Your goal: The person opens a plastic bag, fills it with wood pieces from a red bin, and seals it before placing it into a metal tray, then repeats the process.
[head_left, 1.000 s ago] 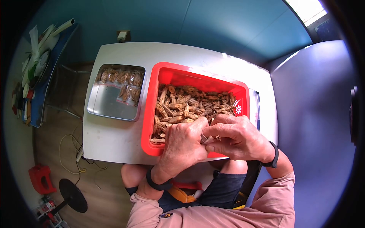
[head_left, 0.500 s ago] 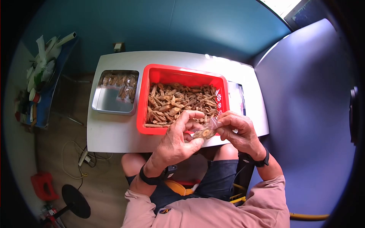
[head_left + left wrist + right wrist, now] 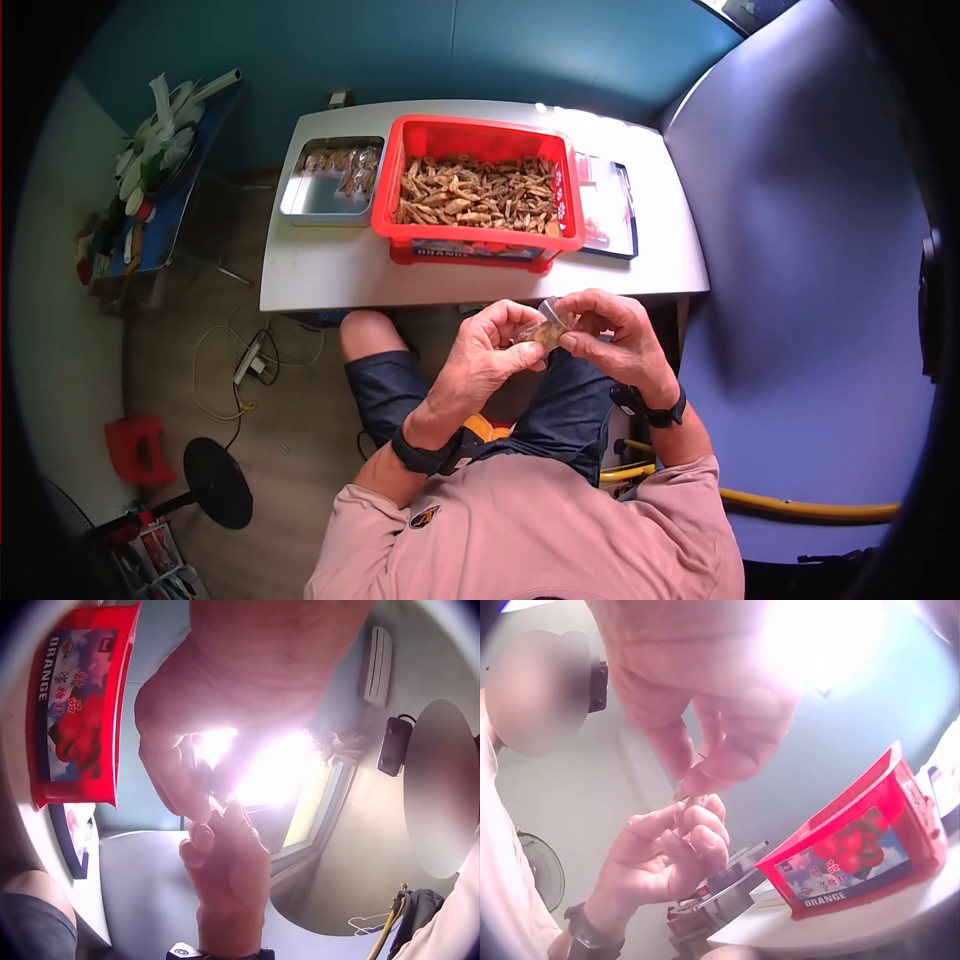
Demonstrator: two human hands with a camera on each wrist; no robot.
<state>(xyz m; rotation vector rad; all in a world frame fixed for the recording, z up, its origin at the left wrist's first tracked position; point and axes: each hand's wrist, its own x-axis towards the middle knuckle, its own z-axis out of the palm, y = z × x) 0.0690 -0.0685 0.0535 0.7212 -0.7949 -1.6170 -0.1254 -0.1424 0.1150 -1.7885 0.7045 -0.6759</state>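
Left hand (image 3: 487, 352): clamped on bag (image 3: 543, 332), on near side of tub (image 3: 388, 180). Right hand (image 3: 618, 340): pinches same bag's top. Tray (image 3: 325, 200): left of tub. Box (image 3: 618, 215): right of tub.

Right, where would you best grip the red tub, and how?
Probably grip the red plastic tub by its rim at both short ends, one hand from each side: it stands upright on the white table, widens toward the top and holds dried brown pieces.
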